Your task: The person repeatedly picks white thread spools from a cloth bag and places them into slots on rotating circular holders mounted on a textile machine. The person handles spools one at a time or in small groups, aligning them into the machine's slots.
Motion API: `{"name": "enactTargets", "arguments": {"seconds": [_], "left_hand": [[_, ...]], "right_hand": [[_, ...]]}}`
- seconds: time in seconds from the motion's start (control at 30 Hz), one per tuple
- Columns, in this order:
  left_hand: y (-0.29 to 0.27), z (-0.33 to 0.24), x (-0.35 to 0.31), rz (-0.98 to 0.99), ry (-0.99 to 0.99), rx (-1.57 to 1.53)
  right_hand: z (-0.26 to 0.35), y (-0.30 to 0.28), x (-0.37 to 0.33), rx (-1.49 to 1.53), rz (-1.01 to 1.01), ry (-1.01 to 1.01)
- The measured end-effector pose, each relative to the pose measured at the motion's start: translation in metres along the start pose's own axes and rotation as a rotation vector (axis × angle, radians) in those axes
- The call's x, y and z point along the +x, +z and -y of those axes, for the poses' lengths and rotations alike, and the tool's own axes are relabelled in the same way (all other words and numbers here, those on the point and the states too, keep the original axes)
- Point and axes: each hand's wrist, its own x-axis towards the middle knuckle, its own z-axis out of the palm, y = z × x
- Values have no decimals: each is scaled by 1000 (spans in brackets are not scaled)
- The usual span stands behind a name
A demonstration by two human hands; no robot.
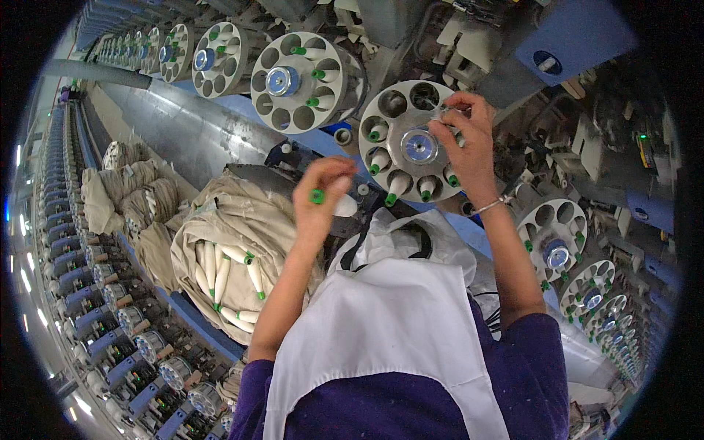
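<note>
My left hand (pixel 323 183) is closed around a yarn bobbin (pixel 345 206) with white yarn and a green end, held to the left of a round white magazine (pixel 400 144). Several bobbins (pixel 399 183) with green tips sit in the magazine's lower and left pockets, while the pockets along its top look dark. Over the magazine's right side is my right hand (pixel 471 139), thumb and fingers brought together near the upper right pockets. Whatever lies between those fingertips is too small to make out. A blue and silver hub (pixel 419 146) sits at the magazine's middle.
At my left, a beige cloth sack (pixel 287 275) holds several white bobbins (pixel 210 268). Rolled cloth bundles (pixel 147 192) lie beyond it. More round magazines stand along the machine row, including one at upper left (pixel 297 121) and one at right (pixel 546 220). A blue panel (pixel 579 44) overhangs the upper right.
</note>
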Motion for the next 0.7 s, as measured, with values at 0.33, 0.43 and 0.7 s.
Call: {"name": "enactTargets", "arguments": {"seconds": [0.33,0.43,0.7], "left_hand": [[-84,-4,-2,-420,3,-566],[-85,6,1,-444,-54,-685],[-103,-17,9,-518,118,-592]], "right_hand": [[26,45,-12,-88,319,-47],[62,74,-19,657,765,273],[59,121,-42,353,978,334]]}}
